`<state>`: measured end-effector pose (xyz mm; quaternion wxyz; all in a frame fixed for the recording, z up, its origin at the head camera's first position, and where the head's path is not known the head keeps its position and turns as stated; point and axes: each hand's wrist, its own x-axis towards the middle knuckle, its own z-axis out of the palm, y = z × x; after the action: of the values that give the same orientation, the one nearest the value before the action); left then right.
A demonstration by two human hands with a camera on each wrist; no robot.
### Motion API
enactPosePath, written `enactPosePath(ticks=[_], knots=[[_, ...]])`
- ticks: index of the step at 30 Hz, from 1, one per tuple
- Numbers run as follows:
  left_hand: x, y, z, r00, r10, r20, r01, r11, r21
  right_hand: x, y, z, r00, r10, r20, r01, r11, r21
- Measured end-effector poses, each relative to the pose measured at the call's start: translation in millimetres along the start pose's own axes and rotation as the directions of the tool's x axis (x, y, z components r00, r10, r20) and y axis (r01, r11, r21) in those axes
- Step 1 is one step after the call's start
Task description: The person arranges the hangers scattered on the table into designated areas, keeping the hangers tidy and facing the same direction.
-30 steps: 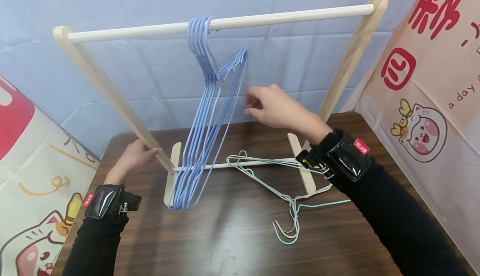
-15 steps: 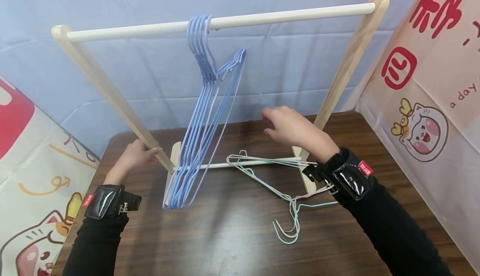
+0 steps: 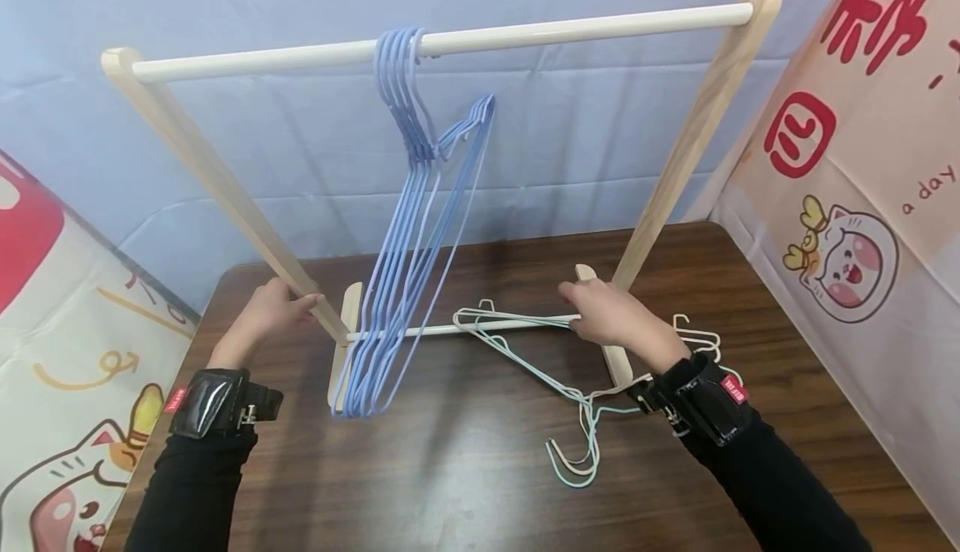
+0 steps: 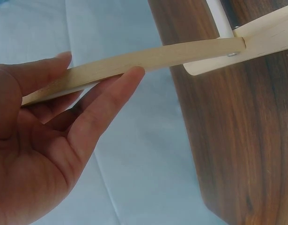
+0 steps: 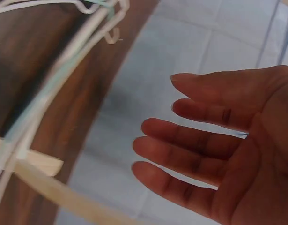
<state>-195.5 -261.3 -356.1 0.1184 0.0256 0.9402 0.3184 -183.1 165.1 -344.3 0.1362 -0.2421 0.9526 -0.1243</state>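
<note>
Head view: the left hand (image 3: pixel 270 318) steadies a rack (image 3: pixel 693 139) while the empty right hand (image 3: pixel 611 314) hovers by loose hangers (image 3: pixel 584 399).
Thumb and fingers of the left hand pinch the rack's wooden post (image 3: pixel 231 202); the right hand's fingers are loosely extended, slightly apart, gripping nothing. The step appears to be a reach for these white and mint hangers, right of centre; the next move would likely call for a fine pinch, freeing one thin frame from its overlapping neighbours. Farther out, slim blue hangers (image 3: pixel 397 260) with curved hooks hang bunched from a smooth white rod (image 3: pixel 585 31) at upper centre. The post is pale, round-ended wood, the table (image 3: pixel 480 485) dark and wood-grained, the blue cloth (image 3: pixel 562 160) behind creased.
</note>
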Motion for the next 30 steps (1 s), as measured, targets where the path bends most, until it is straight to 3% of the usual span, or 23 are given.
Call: enactPosePath(ticks=[8, 17, 23, 30], knots=[[-0.2, 0.3, 0.2, 1.000, 0.008, -0.009, -0.008, 1.000, 0.000, -12, 26, 38, 0.997, 0.033, 0.076, -0.037, 0.998, 0.053], [-1.2, 0.7, 0.0, 1.000, 0.017, -0.009, -0.017, 1.000, 0.001, -25, 41, 68, 0.989, -0.072, 0.127, 0.067, 0.997, 0.043], [-0.5, -1.4, -0.1, 1.000, 0.020, -0.015, -0.020, 1.000, -0.004, -30, 42, 81, 0.980, -0.004, 0.197, 0.000, 1.000, 0.021], [-0.8, -1.1, -0.3, 1.000, 0.026, -0.012, -0.026, 1.000, -0.001, -29, 45, 93, 0.977, -0.003, 0.215, 0.001, 1.000, 0.011]])
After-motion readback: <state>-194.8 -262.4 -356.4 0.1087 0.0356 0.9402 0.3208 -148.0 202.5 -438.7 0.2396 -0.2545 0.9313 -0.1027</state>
